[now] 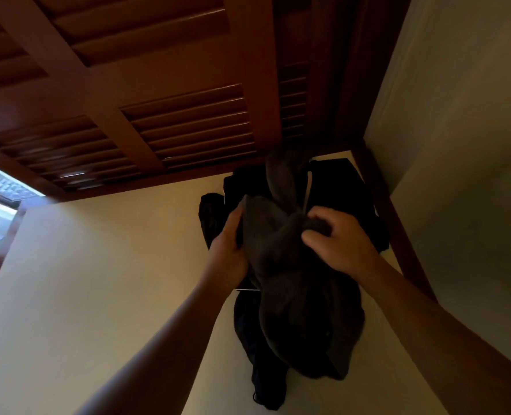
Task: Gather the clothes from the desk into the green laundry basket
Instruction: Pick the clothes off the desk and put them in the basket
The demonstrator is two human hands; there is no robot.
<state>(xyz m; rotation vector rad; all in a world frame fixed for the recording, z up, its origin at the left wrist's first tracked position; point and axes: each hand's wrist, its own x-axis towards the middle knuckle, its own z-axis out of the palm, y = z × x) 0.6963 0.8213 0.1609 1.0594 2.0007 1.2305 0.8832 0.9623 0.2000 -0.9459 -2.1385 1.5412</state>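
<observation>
A bunch of dark clothes hangs against a cream wall in the head view. A grey-brown garment lies on top of black garments. My left hand grips the grey-brown garment at its left edge. My right hand pinches a fold of the same garment near its upper right. A thin metal bar, possibly a hanger, shows just below my left wrist. No desk and no green laundry basket are in view.
A dark red wooden louvered panel fills the upper part of the view. A wooden post runs down beside the clothes on the right. A bright window sits at the far left. Cream wall surrounds the clothes.
</observation>
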